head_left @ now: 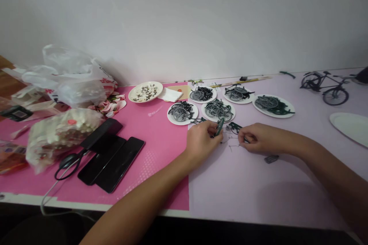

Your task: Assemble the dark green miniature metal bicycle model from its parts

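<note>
My left hand [202,137] pinches a dark green curved plastic part [220,126] between thumb and fingers, tilted upward. Close by on the right, my right hand [255,138] has its fingertips closed on a small dark piece [246,140], mostly hidden by the fingers. Behind the fingers lies a dark green model piece [235,126]. A few thin wire-like bits [230,146] rest on the table between the hands. One flat grey part [271,159] lies below my right hand. Several white plates of small spoked wheels and frame parts, such as this one [204,116], stand beyond.
An assembled model bicycle [324,86] stands at the back right, near a white plate [349,124]. To the left are a plate of small pale bits [135,98], plastic bags [69,76], a bulging clear bag [61,132] and a black phone [119,164]. A wall runs behind.
</note>
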`<action>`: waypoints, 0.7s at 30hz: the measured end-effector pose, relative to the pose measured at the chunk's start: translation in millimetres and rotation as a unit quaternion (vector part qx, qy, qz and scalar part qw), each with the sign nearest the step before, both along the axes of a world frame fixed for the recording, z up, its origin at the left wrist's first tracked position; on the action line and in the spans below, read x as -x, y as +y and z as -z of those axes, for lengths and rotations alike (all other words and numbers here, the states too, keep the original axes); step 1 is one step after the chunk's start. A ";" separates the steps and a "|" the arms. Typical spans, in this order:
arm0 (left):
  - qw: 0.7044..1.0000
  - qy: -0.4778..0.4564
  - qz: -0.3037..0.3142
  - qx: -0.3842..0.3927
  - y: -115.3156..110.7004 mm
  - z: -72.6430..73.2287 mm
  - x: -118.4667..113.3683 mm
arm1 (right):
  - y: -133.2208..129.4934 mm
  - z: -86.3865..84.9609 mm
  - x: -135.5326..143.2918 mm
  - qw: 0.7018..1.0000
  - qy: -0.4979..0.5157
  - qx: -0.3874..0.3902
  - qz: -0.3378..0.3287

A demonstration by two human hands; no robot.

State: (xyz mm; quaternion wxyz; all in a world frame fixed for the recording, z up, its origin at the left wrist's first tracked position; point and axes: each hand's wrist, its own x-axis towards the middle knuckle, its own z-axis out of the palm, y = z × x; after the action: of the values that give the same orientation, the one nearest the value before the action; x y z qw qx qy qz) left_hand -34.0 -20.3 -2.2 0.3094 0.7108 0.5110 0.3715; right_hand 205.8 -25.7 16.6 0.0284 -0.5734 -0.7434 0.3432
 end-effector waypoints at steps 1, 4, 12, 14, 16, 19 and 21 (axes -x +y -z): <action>1.000 -0.001 0.001 -0.001 0.1 0.2 -0.1 | 0.1 0.4 -0.3 1.000 0.004 0.000 0.000; 1.000 -0.001 0.004 -0.003 0.1 0.4 -0.1 | -0.5 -2.9 1.7 1.000 -0.002 -0.006 -0.005; 1.000 0.006 0.008 -0.004 0.8 0.9 1.1 | -1.4 -14.1 7.1 0.999 -0.036 -0.018 -0.026; 1.000 0.003 0.010 -0.002 1.3 1.6 1.2 | -0.9 -12.3 6.5 0.999 -0.035 -0.014 -0.025; 1.000 0.002 0.008 -0.002 1.4 1.7 1.1 | -0.8 -10.9 6.6 0.999 -0.039 -0.018 -0.030; 1.000 0.004 0.005 -0.005 0.8 0.7 0.8 | -1.5 -11.1 8.1 0.998 -0.042 -0.033 -0.038; 1.000 0.005 0.004 -0.004 0.3 -0.1 0.6 | -2.1 -12.1 9.0 0.998 -0.041 -0.036 -0.040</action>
State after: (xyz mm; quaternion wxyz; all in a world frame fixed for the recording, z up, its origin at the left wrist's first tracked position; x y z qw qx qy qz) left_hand -34.7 -20.0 -2.0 0.3061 0.7158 0.5079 0.3688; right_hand 196.8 -27.8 28.7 0.0052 -0.5556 -0.7779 0.2936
